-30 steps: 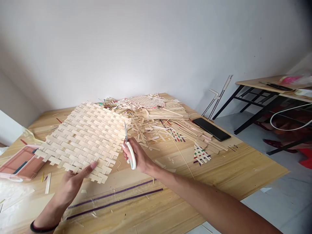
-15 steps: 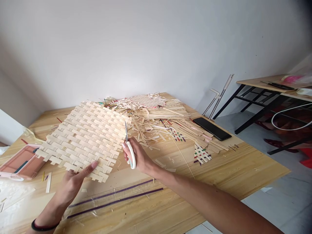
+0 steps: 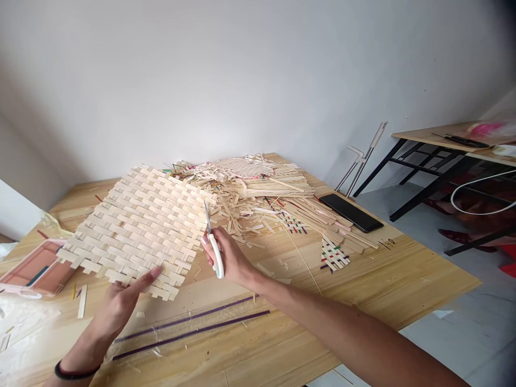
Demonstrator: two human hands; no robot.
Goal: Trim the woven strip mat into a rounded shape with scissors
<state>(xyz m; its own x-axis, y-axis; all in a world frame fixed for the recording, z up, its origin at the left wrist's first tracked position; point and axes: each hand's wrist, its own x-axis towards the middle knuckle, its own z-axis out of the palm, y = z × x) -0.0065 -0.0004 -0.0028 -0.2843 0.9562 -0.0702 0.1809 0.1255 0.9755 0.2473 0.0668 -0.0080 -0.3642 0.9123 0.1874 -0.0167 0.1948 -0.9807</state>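
A pale mat woven from flat wooden or bamboo strips (image 3: 137, 226) is held up at a tilt over the table. My left hand (image 3: 124, 301) grips its near edge, thumb on top and the other fingers hidden underneath. White-handled scissors (image 3: 216, 255) are in my right hand (image 3: 229, 258), with fingers wrapped round the handles. Their blades point away from me, along the mat's right edge. Whether they touch a strip I cannot tell. Strip ends stick out unevenly along the mat's near and right edges.
Loose strips and offcuts (image 3: 237, 215) heap up behind the mat. A black phone (image 3: 350, 212) lies on the right, near a small woven triangle (image 3: 334, 253). Two purple strips (image 3: 193, 331) lie in front. A pink tray (image 3: 40, 269) stands left. Another person's foot (image 3: 463, 239) shows under a second table.
The mat has shifted very slightly left. The scissors stay by its right edge, their blades tipped a little to the left. Both grips look the same.
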